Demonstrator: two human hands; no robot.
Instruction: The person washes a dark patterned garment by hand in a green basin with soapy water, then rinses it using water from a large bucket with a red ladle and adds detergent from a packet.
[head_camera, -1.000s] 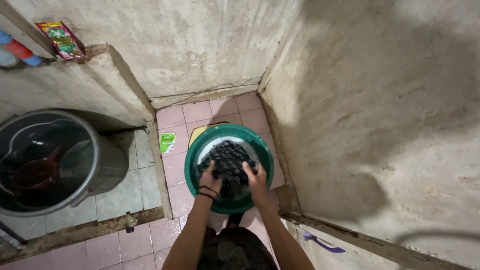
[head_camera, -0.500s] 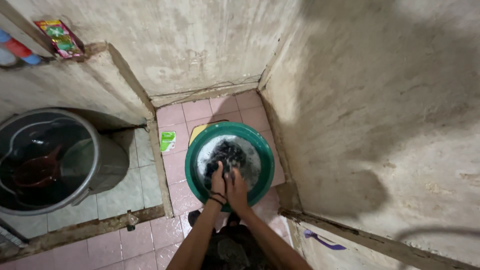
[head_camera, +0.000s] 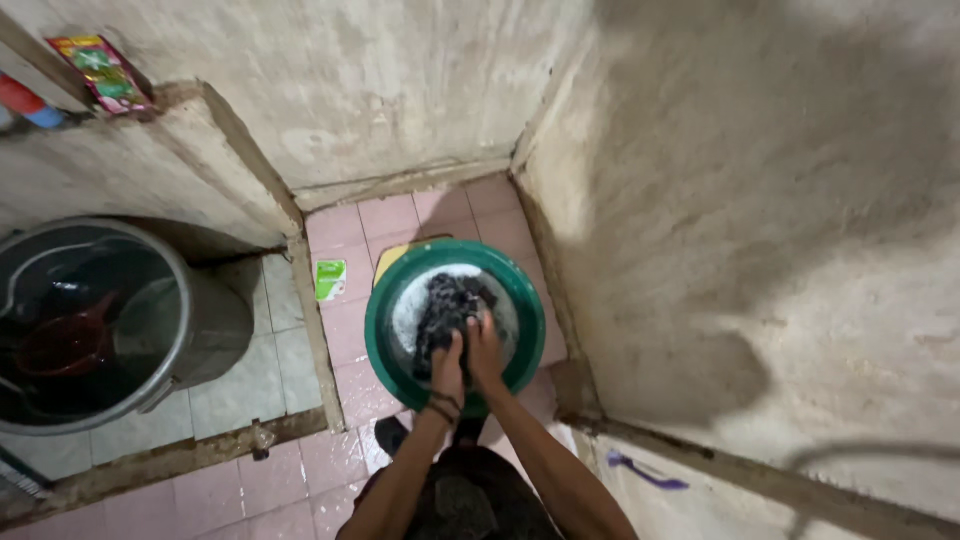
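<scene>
My two hands are down in the green basin (head_camera: 385, 345), a little below the middle of the picture. The basin sits on the pink floor tiles (head_camera: 340, 335), close to the corner of the rough walls. Inside it is a dark cloth (head_camera: 450, 305) lying in white soapy water.

My left hand (head_camera: 447, 362) and my right hand (head_camera: 485, 352) are side by side, touching each other. They press on the near end of the cloth. My fingers look bunched up around the cloth, but they are too small in the picture to see each one.

I think the cloth is soft and floppy. It is soaked, so it will feel heavy and drip a lot. The soap will make it slippery. A big bunch in each fist should hold better than a little pinch. It will not break.

At the left edge of the picture is a big grey bucket (head_camera: 215, 315) of dark water. A red scoop (head_camera: 60, 345) floats in it. A small green packet (head_camera: 331, 279) lies on the tiles left of the basin.
</scene>
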